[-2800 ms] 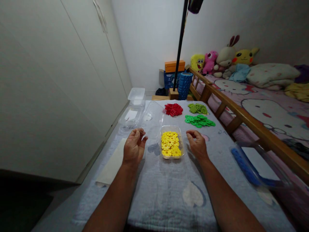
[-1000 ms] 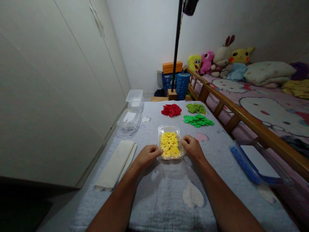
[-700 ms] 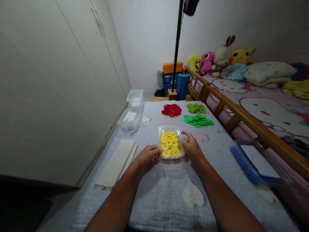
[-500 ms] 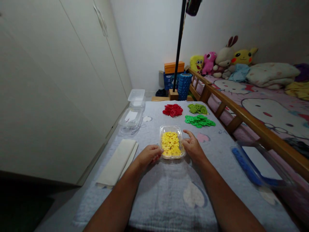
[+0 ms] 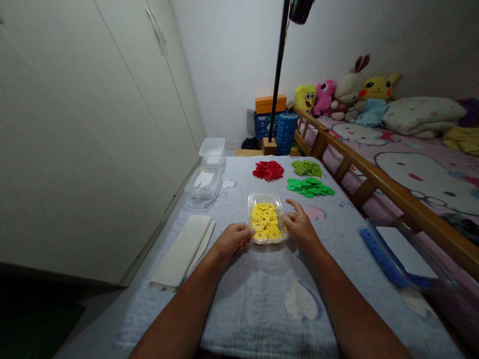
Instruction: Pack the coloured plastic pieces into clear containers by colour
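Fingers [image 5: 246,233] at either side, clear tub [image 5: 266,198] — long axis pointing forward

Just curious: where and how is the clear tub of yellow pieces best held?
I'd probably take the clear tub by its left and right rims, one hand from each side, as the left hand and right hand do: it sits upright, rimmed along both sides, with yellow pieces inside.

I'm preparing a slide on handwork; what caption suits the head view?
Left hand and right hand touch a clear tub of yellow pieces; red pile and green piles beyond.
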Tool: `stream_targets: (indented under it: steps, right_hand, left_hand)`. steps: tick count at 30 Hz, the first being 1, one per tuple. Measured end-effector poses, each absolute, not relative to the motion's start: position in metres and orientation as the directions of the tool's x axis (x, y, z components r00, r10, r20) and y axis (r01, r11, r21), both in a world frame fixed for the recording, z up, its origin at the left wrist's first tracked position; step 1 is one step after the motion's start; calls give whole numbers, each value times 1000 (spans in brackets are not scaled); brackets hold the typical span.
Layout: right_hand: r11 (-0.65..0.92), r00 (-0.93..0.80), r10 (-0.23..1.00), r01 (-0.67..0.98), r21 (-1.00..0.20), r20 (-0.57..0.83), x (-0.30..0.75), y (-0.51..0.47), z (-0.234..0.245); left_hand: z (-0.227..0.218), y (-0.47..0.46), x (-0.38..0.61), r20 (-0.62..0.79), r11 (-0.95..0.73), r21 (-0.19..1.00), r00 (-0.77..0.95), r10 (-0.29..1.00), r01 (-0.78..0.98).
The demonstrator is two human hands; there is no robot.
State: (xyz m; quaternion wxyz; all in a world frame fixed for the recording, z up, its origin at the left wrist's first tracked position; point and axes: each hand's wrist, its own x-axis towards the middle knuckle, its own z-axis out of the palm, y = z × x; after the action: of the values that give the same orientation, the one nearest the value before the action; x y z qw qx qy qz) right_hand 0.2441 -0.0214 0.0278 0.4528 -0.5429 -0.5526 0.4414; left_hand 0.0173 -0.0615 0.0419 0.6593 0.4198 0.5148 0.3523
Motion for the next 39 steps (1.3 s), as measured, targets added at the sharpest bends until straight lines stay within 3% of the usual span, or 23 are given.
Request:
stream_targets:
  steps: [12, 23, 39]
  right_hand:
    - [-205, -267, 928, 222, -953, -262, 258, -28, 47]
    - [-176, -233, 951, 137, -975, -205, 258, -28, 44]
    - [-93, -143, 982, 200, -975, -123, 253, -23, 42]
  left_hand:
    - [42, -64, 27, -348, 357, 931, 99, 932, -82]
    - [40, -66, 32, -318, 324, 944, 98, 943, -55]
    - [32, -66, 41, -300, 309, 943, 85, 950, -121]
